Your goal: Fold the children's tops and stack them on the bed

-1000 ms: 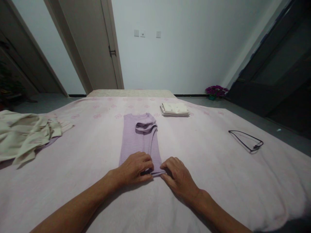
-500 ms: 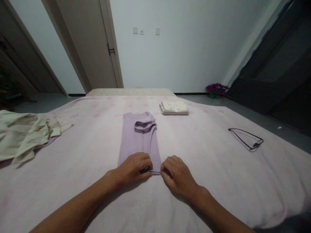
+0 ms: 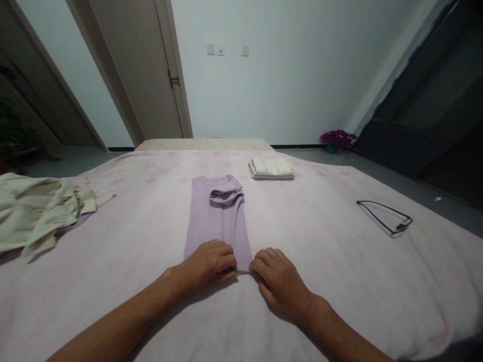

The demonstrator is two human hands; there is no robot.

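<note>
A lilac ribbed long-sleeved top point(image 3: 206, 216) lies folded into a narrow strip on the bed, its neckline at the far end. One sleeve is doubled back in a loop near the top. My left hand point(image 3: 213, 261) is closed on the near hem, left of its middle, with the fingertips partly hidden. At the hem's right corner, my right hand point(image 3: 277, 279) pinches the cloth between thumb and fingers. A short stretch of hem shows between the two hands.
A folded cream garment point(image 3: 272, 168) lies beyond the top to the right. Rumpled cream clothes point(image 3: 41, 208) are heaped at the left. A black wire-like frame point(image 3: 385, 216) rests on the pink-white bedspread point(image 3: 320, 236) at the right. Purple flowers point(image 3: 337, 138) stand on the floor behind.
The hem between my hands has come down flatter against the bed. My right hand has lowered slightly, and the whole view has shifted a little.
</note>
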